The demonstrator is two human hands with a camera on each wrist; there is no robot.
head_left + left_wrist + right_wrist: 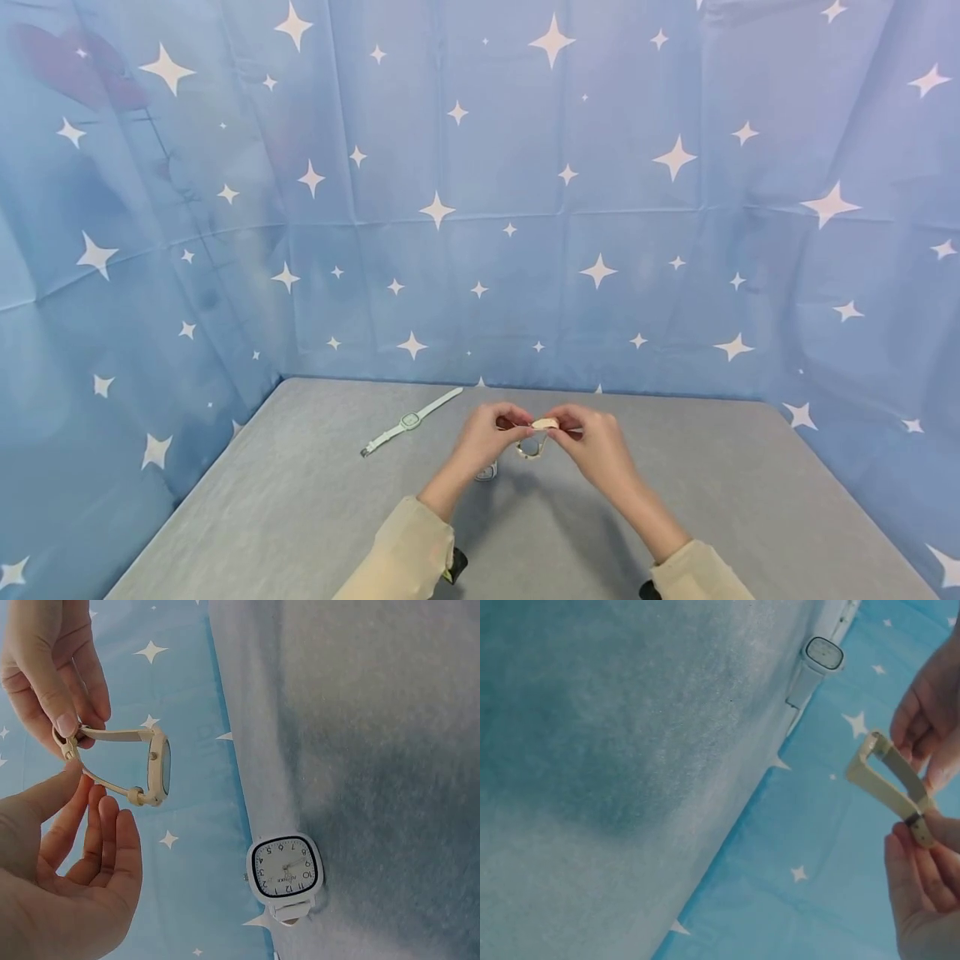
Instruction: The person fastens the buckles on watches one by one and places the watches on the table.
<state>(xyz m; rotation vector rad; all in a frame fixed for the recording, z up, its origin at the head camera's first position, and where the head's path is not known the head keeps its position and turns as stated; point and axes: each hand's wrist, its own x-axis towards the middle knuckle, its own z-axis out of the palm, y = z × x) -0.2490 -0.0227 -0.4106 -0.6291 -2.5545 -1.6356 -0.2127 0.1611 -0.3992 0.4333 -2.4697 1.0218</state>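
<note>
A cream watch [157,769] hangs above the table, its strap curved into a loop with the case at the far side from the fingers. My left hand [480,437] pinches one strap end by the buckle, thumb against fingertips. From the other side my right hand [600,442] pinches the other strap end, and the two sets of fingertips nearly meet at the buckle. Seen from the right wrist, the watch strap [885,787] runs between both hands. Under my left forearm lies a white square-faced watch [286,866], partly hidden in the head view.
A pale watch [410,421] is stretched out flat on the grey tabletop [285,500], towards the back left. Behind the table's far edge hangs a blue curtain [510,250] with white stars, which also closes off both sides.
</note>
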